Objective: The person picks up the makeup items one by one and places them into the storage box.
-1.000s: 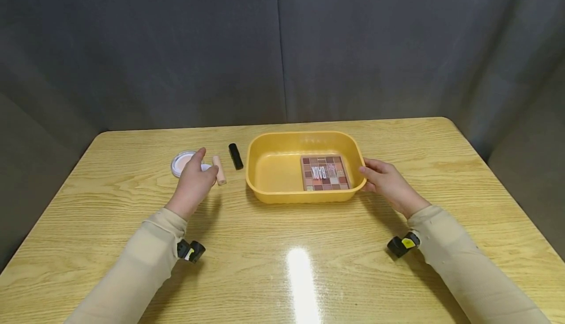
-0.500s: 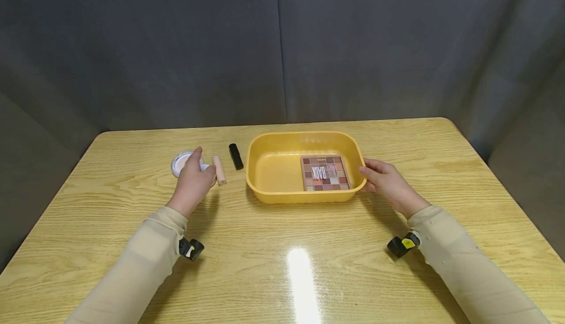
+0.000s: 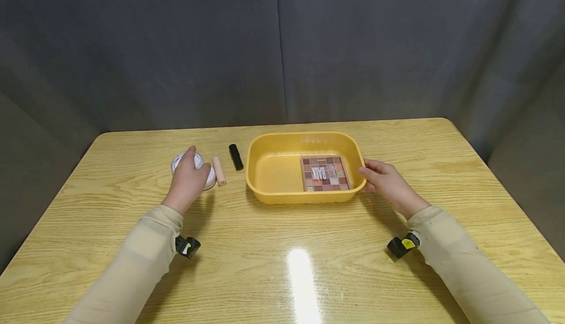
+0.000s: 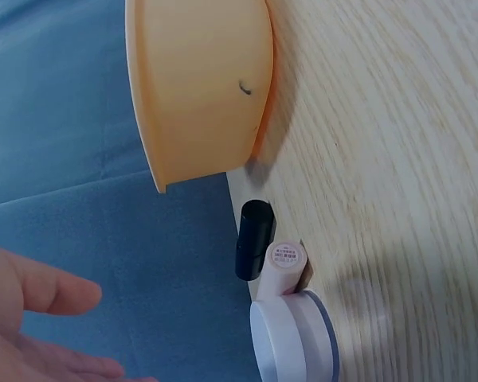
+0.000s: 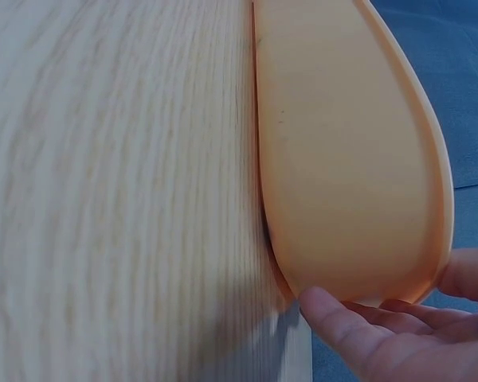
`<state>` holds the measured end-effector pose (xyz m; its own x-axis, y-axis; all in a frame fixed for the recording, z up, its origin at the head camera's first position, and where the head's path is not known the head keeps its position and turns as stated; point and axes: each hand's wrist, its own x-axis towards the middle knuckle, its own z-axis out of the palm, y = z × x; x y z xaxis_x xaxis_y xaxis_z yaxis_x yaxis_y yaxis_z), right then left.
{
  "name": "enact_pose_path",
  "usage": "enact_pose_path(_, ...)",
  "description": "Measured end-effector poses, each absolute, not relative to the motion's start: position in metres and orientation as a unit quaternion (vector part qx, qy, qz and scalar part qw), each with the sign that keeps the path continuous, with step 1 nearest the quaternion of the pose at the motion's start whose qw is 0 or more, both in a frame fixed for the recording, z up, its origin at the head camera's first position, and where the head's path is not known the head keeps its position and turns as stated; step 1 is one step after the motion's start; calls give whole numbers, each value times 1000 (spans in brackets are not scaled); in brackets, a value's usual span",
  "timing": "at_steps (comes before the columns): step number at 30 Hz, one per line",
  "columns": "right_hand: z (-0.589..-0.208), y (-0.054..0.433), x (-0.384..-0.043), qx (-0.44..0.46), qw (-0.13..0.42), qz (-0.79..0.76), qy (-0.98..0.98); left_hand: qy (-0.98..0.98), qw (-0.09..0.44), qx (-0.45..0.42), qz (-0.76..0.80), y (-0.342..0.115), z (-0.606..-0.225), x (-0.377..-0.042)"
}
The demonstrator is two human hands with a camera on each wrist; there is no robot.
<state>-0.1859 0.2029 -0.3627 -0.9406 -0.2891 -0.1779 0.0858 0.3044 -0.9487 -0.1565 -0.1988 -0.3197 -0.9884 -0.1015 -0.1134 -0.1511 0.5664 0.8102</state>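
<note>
My left hand (image 3: 185, 179) hovers over two round white cosmetic cases. The far case (image 3: 176, 160) is partly covered by my fingers, and the near case (image 3: 211, 180) shows beside my thumb. In the left wrist view, the thumb and fingers (image 4: 64, 293) are spread apart with nothing between them. Beside the near case lie a pale pink lipstick tube (image 3: 219, 170) and a black lipstick tube (image 3: 236, 157). My right hand (image 3: 392, 186) holds the right end of a yellow plastic basin (image 3: 282, 198), thumb at its rim. An eyeshadow palette (image 3: 325, 173) lies flat inside, at the right.
Everything stands on a wood-grain table (image 3: 247, 260) with a bright light reflection in front of the basin. A dark grey curtain (image 3: 282, 44) hangs behind and at both sides. Black cameras are strapped at both wrists.
My left hand has shifted slightly left, uncovering more of the near case. The far case's pale pink face now looks white. My right hand and the basin have stayed put.
</note>
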Motion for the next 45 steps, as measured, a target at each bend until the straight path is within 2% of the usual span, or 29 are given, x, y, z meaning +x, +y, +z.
enact_pose_path(33, -362, 203, -186, -70, 162, -595, 784, 912, 15, -98, 398, -220, -330, -171)
enact_pose_path(45, -362, 203, -185, -69, 160, -590, 789, 922, 28, -96, 373, -230, -333, -177)
